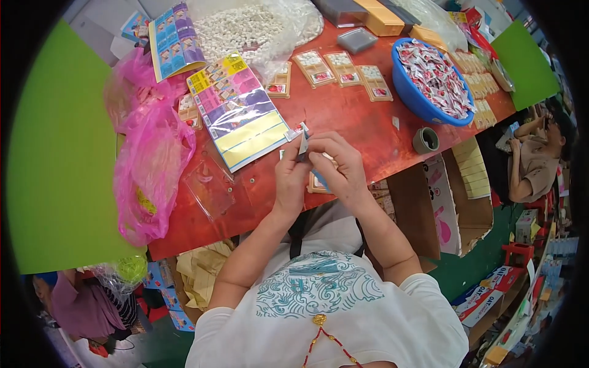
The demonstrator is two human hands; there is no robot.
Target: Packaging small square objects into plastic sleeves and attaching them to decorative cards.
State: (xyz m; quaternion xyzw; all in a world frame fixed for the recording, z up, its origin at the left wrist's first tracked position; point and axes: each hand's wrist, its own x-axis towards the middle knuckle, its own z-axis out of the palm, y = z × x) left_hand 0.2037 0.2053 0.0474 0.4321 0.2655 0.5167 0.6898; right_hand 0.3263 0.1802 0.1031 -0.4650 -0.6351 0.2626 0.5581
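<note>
My left hand (290,180) and my right hand (339,161) meet over the near edge of the red table. Between their fingertips is a small pale flat piece (303,145), pinched from both sides; its exact kind is too small to make out. Beneath my right hand a small beige tray (318,183) shows in part. Just beyond my left hand lies a printed sheet (239,113) in yellow, pink and purple. Several beige trays (313,68) with white pieces and a red-printed packet in each stand farther back.
A blue basin (402,83) full of small packets and a grey-green cup (426,140) stand at right. White pieces (242,30) are heaped at the back. Pink plastic bags (153,165) hang over the left edge. Cardboard boxes (417,202) stand below right; other people sit at both sides.
</note>
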